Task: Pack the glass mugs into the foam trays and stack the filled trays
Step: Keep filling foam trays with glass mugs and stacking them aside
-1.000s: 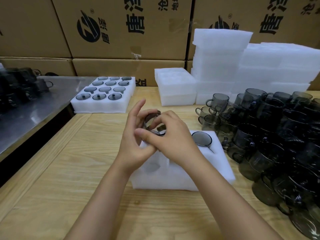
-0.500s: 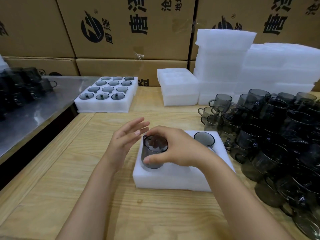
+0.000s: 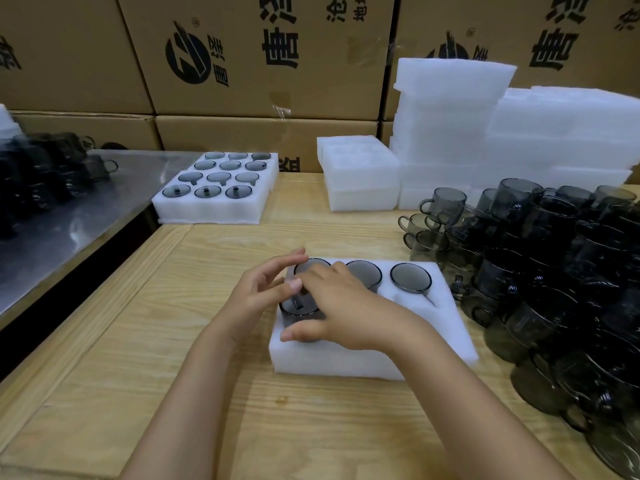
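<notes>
Smoky glass mug (image 3: pixel 296 308) stands upright in the front-left pocket of the foam tray (image 3: pixel 346 362), mid-tabletop (image 3: pixel 173 341).

The right hand (image 3: pixel 346 313) arches over the dark, see-through mug and grips it, thumb on the near wall. The left hand (image 3: pixel 258 299) is just beside it, fingers loose, holding nothing. Three seated mugs (image 3: pixel 410 277) fill the back row. A heap of loose mugs (image 3: pixel 554 271) crowds the right; a filled tray (image 3: pixel 214 199) and empty foam stacks (image 3: pixel 450 116) lie behind.

Warehouse packing station. Printed shipping cartons (image 3: pixel 256 53) stacked behind wooden desk (image 3: pixel 104 341). White foam trays (image 3: pixel 450 116) piled beside massed smoked-glass mugs (image 3: pixel 554 254).
</notes>
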`<state>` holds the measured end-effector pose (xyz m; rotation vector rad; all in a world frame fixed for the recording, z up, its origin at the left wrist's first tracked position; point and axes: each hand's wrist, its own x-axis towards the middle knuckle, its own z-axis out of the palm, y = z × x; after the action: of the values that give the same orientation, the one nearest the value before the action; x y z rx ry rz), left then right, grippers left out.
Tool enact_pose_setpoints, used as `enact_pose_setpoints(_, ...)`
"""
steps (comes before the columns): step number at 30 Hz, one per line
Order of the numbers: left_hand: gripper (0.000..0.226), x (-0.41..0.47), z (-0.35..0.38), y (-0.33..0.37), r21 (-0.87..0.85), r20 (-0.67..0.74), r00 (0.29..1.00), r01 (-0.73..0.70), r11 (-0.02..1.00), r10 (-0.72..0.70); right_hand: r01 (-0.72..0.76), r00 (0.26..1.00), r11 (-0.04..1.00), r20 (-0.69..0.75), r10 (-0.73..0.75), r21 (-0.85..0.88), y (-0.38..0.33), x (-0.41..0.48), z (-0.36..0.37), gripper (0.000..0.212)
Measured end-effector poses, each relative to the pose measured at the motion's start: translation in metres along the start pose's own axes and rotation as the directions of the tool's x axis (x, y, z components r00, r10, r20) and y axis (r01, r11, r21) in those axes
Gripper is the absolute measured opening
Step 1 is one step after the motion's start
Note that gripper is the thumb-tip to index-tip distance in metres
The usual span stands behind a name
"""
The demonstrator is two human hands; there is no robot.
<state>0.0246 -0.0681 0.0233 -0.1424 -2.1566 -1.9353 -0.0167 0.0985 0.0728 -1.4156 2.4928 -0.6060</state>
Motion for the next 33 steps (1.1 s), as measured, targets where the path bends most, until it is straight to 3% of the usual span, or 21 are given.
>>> enact_pose_setpoints(5, 0.063, 0.000, 0.004, -0.004, 0.013, 0.009, 0.999, 0.048, 0.999, -0.049, -0.019, 1.000, 0.973, 0.004, 0.020, -0.232, 0.006, -0.006, 0.011, 0.061)
enact_pose_setpoints(12, 0.062, -0.001, 0.000, -0.014, 0.006, 0.081, 0.996, 0.042, 0.999, -0.042, -0.070, 0.994, 0.976, -0.098, 0.051, -0.204, -0.003, -0.013, 0.022, 0.074)
enact_pose_setpoints(14, 0.059, 0.001, -0.001, -0.015, -0.132, 0.048, 0.995, 0.089, 0.987, -0.083, -0.067, 0.989, 0.960, -0.144, 0.029, -0.271, -0.010, -0.014, 0.028, 0.084)
enact_pose_setpoints(17, 0.055, 0.004, 0.001, -0.017, -0.379, -0.026, 0.987, 0.138, 0.915, -0.159, -0.022, 0.995, 0.923, -0.094, -0.016, -0.384, -0.019, -0.018, 0.043, 0.092)
enact_pose_setpoints(23, 0.037, 0.008, 0.024, -0.020, -0.238, -0.166, 0.977, 0.095, 0.967, -0.137, -0.015, 0.997, 0.936, -0.070, -0.010, -0.352, -0.019, -0.013, 0.043, 0.092)
enact_pose_setpoints(27, 0.034, 0.009, 0.027, -0.020, -0.368, -0.233, 0.962, 0.049, 0.929, -0.143, -0.002, 0.999, 0.982, -0.038, -0.005, -0.191, -0.014, -0.014, 0.039, 0.089)
enact_pose_setpoints(29, 0.030, 0.011, 0.027, -0.020, -0.348, -0.285, 0.947, 0.041, 0.937, -0.148, 0.013, 0.998, 1.000, -0.060, -0.013, -0.016, -0.013, -0.014, 0.036, 0.081)
enact_pose_setpoints(31, 0.025, 0.014, 0.027, -0.022, -0.284, -0.341, 0.931, 0.028, 0.958, -0.129, 0.029, 0.986, 0.940, -0.165, 0.029, 0.340, -0.014, -0.016, 0.027, 0.055)
enact_pose_setpoints(33, 0.026, 0.016, 0.027, -0.022, -0.293, -0.375, 0.915, 0.036, 0.955, -0.149, 0.035, 0.912, 0.849, -0.364, 0.188, 0.527, -0.007, -0.014, 0.012, 0.035)
